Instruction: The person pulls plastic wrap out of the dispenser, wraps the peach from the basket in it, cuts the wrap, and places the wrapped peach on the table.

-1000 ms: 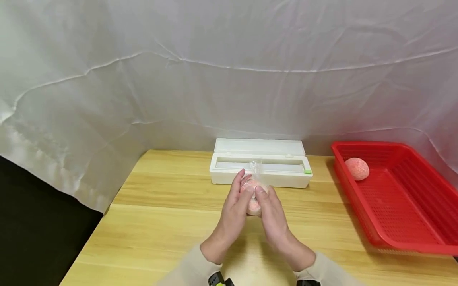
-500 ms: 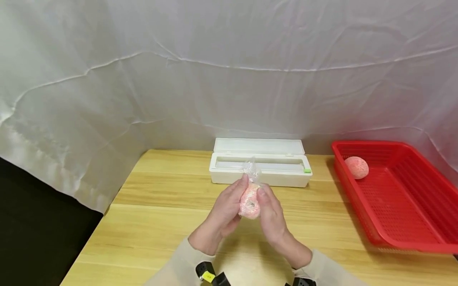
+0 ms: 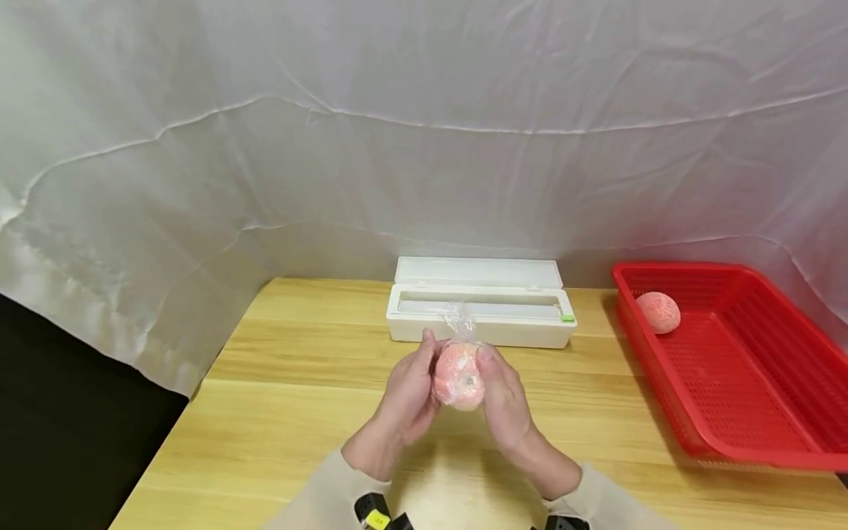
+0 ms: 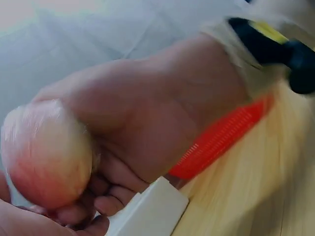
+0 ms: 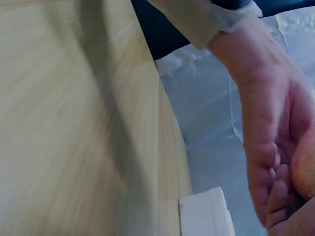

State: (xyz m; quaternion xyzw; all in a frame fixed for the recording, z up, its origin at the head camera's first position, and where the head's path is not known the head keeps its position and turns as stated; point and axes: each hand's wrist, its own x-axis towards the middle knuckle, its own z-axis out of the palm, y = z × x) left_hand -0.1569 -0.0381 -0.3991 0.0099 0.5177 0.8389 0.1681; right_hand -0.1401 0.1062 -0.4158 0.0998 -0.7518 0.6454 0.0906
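1. One plastic-wrapped pinkish fruit [image 3: 458, 377] sits above the wooden table [image 3: 285, 419], clasped between two hands.
2. Left hand [image 3: 403, 394] and right hand [image 3: 506, 405] curl around its opposite sides.
3. Beyond stands an open white box [image 3: 424, 329].
4. Rightward, a red basket [image 3: 685, 419] holds another fruit [image 3: 659, 313].

Beige sleeves [image 3: 324, 492] — black wristbands [image 4: 250, 43]

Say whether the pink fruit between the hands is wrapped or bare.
Wrapped: in the head view, clear film bunches into a tuft beyond the pink fruit, and shiny creases cross its side in the left wrist view.
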